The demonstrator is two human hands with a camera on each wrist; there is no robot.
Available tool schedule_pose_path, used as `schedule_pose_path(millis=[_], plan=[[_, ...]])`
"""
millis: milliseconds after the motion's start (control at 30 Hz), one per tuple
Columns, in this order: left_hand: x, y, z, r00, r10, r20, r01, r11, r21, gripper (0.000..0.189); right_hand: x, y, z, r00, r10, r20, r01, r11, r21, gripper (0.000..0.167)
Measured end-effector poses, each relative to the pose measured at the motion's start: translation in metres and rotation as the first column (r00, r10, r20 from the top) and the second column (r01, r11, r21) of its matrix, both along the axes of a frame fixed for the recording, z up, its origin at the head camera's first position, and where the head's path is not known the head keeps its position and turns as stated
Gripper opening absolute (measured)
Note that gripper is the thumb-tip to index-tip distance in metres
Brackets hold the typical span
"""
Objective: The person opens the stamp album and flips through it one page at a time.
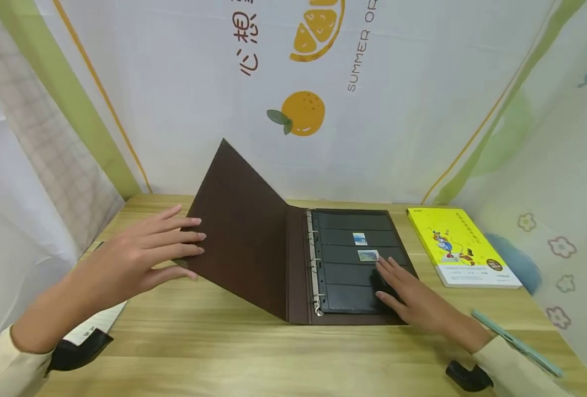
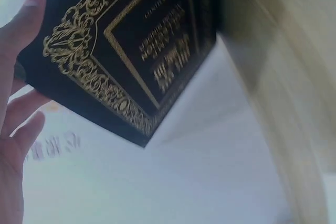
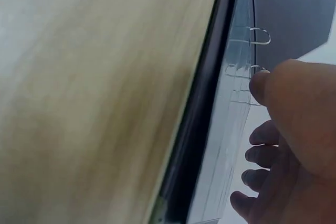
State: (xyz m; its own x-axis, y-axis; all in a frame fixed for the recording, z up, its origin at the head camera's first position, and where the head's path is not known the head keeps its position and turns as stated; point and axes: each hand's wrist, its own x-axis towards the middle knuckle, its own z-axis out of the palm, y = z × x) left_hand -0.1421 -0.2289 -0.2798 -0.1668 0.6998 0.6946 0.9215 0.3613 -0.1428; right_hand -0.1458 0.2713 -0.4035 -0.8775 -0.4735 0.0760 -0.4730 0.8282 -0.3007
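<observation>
A dark brown ring-bound stamp album (image 1: 298, 275) lies on the table with its front cover (image 1: 244, 237) raised at a slant. My left hand (image 1: 142, 256) grips the cover's outer edge between fingers and thumb. Gold ornament and lettering decorate the cover's outside (image 2: 121, 51) in the left wrist view. On the black pocket page (image 1: 350, 298) sit two small stamps, a blue-and-white one (image 1: 360, 239) and a greenish one (image 1: 368, 255). My right hand (image 1: 412, 295) rests on the page's lower right, fingers extended, fingertips beside the greenish stamp. Metal rings (image 3: 261, 36) show along the spine.
A yellow book (image 1: 454, 242) lies right of the album. Nearer me, a slim pale green stick-like item (image 1: 517, 342) lies beside my right sleeve. A printed sheet (image 1: 97, 322) is partly hidden under my left forearm. Printed curtains (image 1: 373, 138) hang behind the wooden table (image 1: 214, 353).
</observation>
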Motion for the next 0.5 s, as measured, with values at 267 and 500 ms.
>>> schedule_pose_path(millis=[267, 500], plan=[[0.016, -0.042, -0.045, 0.989, 0.145, -0.009, -0.144, 0.973, -0.181, 0.051, 0.005, 0.003, -0.009, 1.0, -0.004, -0.031, 0.005, 0.999, 0.032, 0.064], [0.024, -0.059, -0.093, 0.973, 0.196, 0.118, -0.179, 0.974, -0.14, 0.051, 0.007, 0.003, -0.014, 0.999, -0.023, 0.025, 0.023, 1.0, 0.015, 0.063]])
